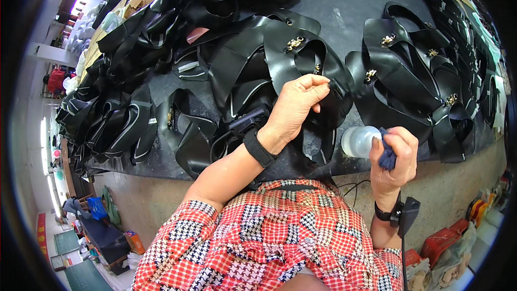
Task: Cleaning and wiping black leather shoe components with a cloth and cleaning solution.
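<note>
My left hand (pixel 301 102) is closed in a pinch on the edge of a black leather piece (pixel 285 56), which has a gold-coloured metal fitting (pixel 294 43) on it. Only a small dark tip shows past the fingers there. Bunched in my closed right hand (pixel 401 159) is a dark blue cloth (pixel 386 153). Right beside it, at the table's near edge, is a translucent whitish plastic bottle (pixel 355 141); whether the fingers touch it I cannot tell.
More black leather pieces with gold fittings (pixel 401 75) lie to the right. Heaps of similar pieces (pixel 113 124) cover the left side. The dark table (pixel 344 0) shows between them. Red containers (pixel 444 242) stand on the floor at lower right.
</note>
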### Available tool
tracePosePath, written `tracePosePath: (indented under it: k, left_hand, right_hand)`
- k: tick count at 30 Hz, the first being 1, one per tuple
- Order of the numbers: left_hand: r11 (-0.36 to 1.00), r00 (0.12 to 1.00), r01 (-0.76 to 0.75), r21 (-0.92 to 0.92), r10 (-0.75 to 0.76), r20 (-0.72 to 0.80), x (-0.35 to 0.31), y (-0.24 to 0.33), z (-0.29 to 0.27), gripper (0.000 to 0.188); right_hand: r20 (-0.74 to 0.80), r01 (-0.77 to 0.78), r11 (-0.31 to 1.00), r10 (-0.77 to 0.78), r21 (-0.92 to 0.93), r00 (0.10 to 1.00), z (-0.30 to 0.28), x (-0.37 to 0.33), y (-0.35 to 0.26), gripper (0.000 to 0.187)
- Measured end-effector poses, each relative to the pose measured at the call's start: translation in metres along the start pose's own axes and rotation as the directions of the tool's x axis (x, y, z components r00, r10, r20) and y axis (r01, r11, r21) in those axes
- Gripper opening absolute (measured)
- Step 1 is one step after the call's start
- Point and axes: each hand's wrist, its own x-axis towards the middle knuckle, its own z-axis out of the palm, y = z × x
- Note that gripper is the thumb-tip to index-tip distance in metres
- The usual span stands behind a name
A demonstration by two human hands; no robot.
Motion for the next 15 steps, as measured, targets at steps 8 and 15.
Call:
tracePosePath:
  k: [8, 15]
  left_hand:
    - [1.000, 1.000, -0.017, 0.000, 0.017, 0.013, 0.004, -0.005, -0.001, 0.018]
    - [1.000, 1.000, -0.013, 0.000, 0.013, -0.003, 0.001, -0.002, -0.005, 0.017]
  right_hand:
    - [-0.317, -0.614, 0.747, 0.665, 0.254, 0.677, 0.016, 0.017, 0.060, 0.018]
    - [0.135, -0.514, 0.016, 0.957, 0.858, 0.256, 0.013, 0.017, 0.091, 0.025]
